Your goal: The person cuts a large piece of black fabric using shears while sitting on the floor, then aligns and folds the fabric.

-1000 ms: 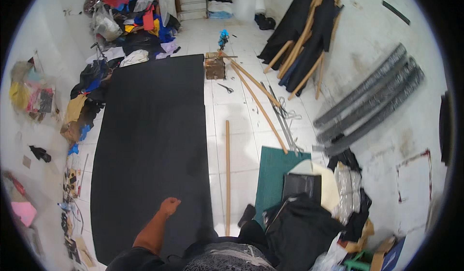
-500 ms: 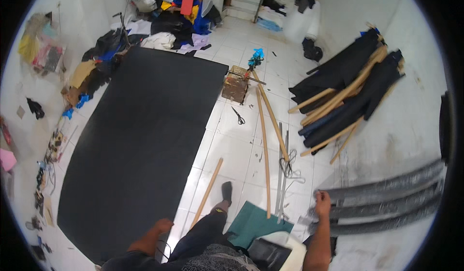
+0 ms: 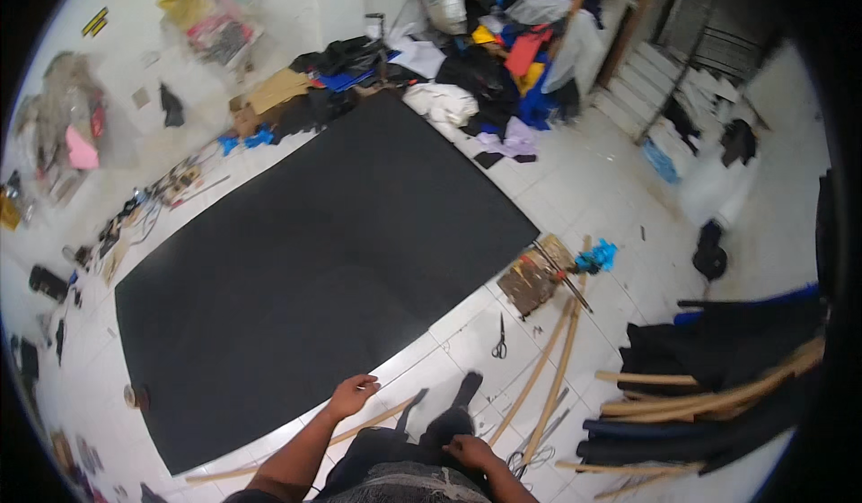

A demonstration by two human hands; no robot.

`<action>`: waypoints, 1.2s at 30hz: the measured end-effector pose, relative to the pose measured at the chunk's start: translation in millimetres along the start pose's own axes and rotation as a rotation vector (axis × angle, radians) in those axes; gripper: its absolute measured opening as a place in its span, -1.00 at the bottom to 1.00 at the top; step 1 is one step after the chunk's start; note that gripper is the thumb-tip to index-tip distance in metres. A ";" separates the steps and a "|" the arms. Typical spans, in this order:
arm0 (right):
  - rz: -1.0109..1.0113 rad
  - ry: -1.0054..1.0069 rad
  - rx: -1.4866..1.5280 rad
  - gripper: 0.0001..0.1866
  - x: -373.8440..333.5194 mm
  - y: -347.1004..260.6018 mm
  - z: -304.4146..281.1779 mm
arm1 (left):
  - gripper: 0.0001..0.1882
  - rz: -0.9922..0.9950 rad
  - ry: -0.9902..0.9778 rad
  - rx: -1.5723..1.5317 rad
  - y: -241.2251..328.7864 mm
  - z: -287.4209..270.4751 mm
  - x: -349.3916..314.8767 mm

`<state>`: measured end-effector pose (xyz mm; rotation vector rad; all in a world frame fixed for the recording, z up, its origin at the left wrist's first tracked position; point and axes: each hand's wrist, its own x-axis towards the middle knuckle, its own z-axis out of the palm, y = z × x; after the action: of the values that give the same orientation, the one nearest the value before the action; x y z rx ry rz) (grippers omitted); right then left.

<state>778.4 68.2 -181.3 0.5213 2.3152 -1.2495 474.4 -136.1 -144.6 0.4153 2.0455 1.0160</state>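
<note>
While the black sheet (image 3: pixel 314 261) is lying flat on the floor tiles (image 3: pixel 593 189), the left hand (image 3: pixel 352 395) is hovering at its near edge, fingers loosely curled, holding nothing; the right hand (image 3: pixel 471 452) is resting clenched on the knee.

The left forearm comes up from the lower edge, slanting toward the upper right, bare to the elbow. The left hand (image 3: pixel 352 395) is held out ahead of the body, wrist nearly straight, fingers loosely curled with the thumb and forefinger close together; whether anything sits in that grip cannot be told. The right forearm enters from the lower right and angles to the upper left. The right hand (image 3: pixel 469 451) lies low, close in against the person's own dark-clad leg, palm down, fingers bent and relaxed. One dark-clad leg stretches forward between the two hands.
</note>
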 end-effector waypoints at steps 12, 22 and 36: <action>0.023 -0.336 0.031 -0.59 275.7 190.9 -169.9 | -0.52 -0.466 0.182 -0.131 -79.6 206.0 139.0; 0.427 0.457 -0.013 -0.25 636.2 451.7 -252.5 | -0.43 -0.321 0.412 0.155 -315.7 269.6 341.4; 0.079 1.171 0.470 -0.33 749.0 457.0 -260.6 | -0.30 -0.090 0.630 0.777 -445.5 282.3 439.5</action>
<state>345.6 609.1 -779.5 1.8972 2.7407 -1.7261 441.8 -10.7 -818.8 0.4120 2.9797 0.2520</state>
